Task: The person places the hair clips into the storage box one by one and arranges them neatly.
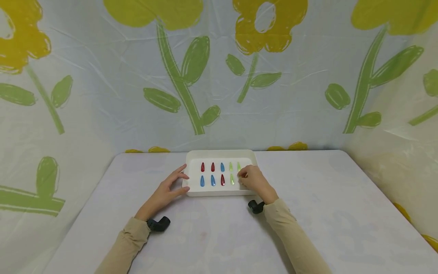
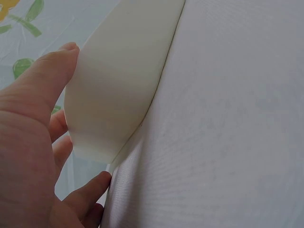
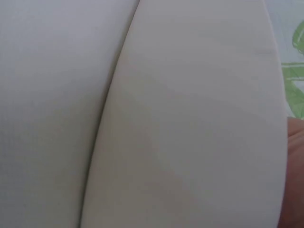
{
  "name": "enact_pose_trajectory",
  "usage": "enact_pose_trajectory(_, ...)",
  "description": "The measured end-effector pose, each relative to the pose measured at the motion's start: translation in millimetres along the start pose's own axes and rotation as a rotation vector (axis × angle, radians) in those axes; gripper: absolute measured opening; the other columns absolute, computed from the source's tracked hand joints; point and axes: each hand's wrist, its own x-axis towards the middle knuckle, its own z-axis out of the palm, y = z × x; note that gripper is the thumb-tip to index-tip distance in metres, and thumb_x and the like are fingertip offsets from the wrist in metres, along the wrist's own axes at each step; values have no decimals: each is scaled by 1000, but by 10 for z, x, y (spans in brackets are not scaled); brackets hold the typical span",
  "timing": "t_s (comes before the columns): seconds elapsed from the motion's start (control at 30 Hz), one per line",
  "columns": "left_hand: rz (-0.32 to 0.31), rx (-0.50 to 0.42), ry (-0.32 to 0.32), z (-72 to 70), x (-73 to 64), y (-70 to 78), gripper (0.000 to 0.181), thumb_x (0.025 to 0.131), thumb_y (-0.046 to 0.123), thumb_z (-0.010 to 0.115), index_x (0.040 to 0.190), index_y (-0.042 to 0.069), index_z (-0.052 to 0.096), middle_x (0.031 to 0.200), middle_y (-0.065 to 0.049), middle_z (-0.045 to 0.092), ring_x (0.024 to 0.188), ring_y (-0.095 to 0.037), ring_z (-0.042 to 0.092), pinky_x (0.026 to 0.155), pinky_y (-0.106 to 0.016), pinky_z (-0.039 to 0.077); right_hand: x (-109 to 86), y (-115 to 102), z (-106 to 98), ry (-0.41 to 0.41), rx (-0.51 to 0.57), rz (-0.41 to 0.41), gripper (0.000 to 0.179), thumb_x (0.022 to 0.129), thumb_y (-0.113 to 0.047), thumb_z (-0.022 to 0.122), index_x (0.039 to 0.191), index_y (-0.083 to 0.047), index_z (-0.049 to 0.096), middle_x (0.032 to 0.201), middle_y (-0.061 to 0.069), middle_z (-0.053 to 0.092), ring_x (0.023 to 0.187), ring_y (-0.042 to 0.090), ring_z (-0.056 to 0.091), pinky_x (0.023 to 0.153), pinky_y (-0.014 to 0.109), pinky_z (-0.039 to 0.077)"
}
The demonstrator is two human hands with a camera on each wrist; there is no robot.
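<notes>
A white rectangular tray [image 1: 219, 193] holds two rows of small snap hair clips. Red clips [image 1: 202, 167], blue clips [image 1: 202, 181] and light green clips [image 1: 232, 179] lie spaced apart, narrow ends up. My left hand [image 1: 166, 192] is spread around the tray's left end; in the left wrist view its thumb [image 2: 64, 59] touches the rim. Over the tray's right part, my right hand [image 1: 254, 179] pinches a small pale thing, seemingly a hair clip, mostly hidden by the fingers. The right wrist view shows mainly the tray's outer wall [image 3: 190, 114], with part of the hand behind it.
The tray stands near the back edge of a table [image 1: 205, 236] covered in pale cloth. A flower-printed curtain [image 1: 291, 114] hangs behind and at both sides. Each wrist wears a small black camera [image 1: 159, 224].
</notes>
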Motion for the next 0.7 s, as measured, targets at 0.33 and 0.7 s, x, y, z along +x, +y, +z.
enact_pose_trajectory(0.33, -12, 6, -4, 5, 36, -134, 37, 92, 35, 73, 123, 19, 60, 161, 13, 26, 151, -19, 14, 119, -55, 14, 21, 12, -4, -10, -14, 0, 22, 82, 0, 78, 103, 2, 74, 83, 8, 62, 74, 19, 54, 62, 27, 47)
enact_pose_trajectory(0.7, 0, -19, 0, 12, 34, -158, 33, 92, 29, 73, 122, 20, 61, 160, 12, 26, 151, -18, 14, 119, -57, 13, 20, 3, 26, 13, -60, 28, 25, 80, -3, 81, 103, 2, 73, 77, 5, 60, 72, 18, 52, 64, 29, 45)
